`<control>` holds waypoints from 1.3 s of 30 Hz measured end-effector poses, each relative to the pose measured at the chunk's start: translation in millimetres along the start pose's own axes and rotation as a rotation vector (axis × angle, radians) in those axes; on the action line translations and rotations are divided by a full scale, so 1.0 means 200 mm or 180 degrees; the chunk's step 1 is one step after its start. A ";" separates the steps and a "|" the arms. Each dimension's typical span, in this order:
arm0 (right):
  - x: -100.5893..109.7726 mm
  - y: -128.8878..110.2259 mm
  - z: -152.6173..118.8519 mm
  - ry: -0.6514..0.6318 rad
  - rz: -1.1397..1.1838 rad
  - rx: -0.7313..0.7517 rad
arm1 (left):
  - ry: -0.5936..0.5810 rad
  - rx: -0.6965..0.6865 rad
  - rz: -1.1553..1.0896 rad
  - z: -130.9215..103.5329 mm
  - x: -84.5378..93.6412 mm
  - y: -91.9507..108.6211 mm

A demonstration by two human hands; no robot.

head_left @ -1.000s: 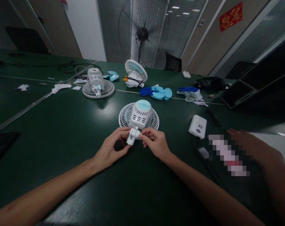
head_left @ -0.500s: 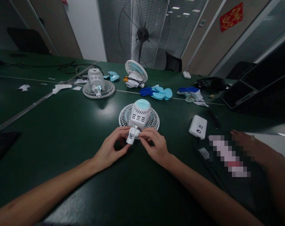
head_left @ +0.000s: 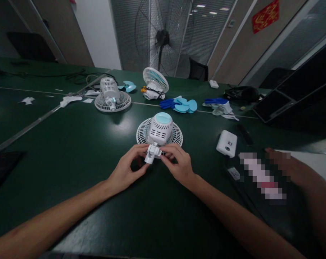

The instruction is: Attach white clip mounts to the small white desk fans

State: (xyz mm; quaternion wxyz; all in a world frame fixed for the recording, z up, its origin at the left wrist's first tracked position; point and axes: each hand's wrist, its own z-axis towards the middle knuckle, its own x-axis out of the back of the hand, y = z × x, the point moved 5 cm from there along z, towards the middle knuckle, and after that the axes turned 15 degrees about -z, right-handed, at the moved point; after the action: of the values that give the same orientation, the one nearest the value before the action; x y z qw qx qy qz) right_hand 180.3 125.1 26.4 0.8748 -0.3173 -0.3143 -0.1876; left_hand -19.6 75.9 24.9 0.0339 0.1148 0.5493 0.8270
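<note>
A white fan head (head_left: 160, 130) with a light blue cap rests grille-down on the green table, in front of me. Its white neck joint (head_left: 152, 153) points toward me. My left hand (head_left: 127, 169) pinches the left side of this joint between thumb and fingers. On the joint's right side, my right hand (head_left: 179, 162) has its thumb and fingertips closed on it. Whether any small part is between the fingertips is too small to tell.
Behind are a second fan head (head_left: 109, 90), a third one (head_left: 155, 82), light blue blades (head_left: 188, 106) and blue-white gloves (head_left: 219, 104). A white box (head_left: 226, 144) with a cable lies right. Another person's hand (head_left: 294, 167) is at the far right.
The view has shifted slightly. My right fingers have moved a little on the joint; my left hand keeps its grip.
</note>
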 end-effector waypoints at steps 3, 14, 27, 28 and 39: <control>0.00 0.00 0.01 -0.0037 -0.0011 -0.0083 | 0.0022 -0.0010 -0.0018 0.00 0.00 0.00; 0.02 -0.02 0.01 -0.0031 -0.0141 -0.0114 | 0.0021 -0.0025 -0.0025 0.00 0.00 -0.02; 0.02 -0.01 0.00 0.0074 0.0072 -0.0056 | 0.0009 -0.0089 0.0121 -0.01 0.00 -0.01; 0.02 -0.01 0.01 0.0088 0.0058 -0.0066 | 0.0008 -0.0086 0.0141 -0.01 0.00 -0.01; 0.03 -0.03 -0.01 0.0155 -0.0165 0.0090 | -0.0004 -0.0118 0.0203 -0.01 0.00 -0.01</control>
State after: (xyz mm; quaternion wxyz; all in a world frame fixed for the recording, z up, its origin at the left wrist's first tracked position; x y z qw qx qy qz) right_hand 182.1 119.2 31.9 0.8815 -0.2920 -0.3037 -0.2134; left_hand -20.3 75.6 23.0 0.0099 0.1321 0.5299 0.8377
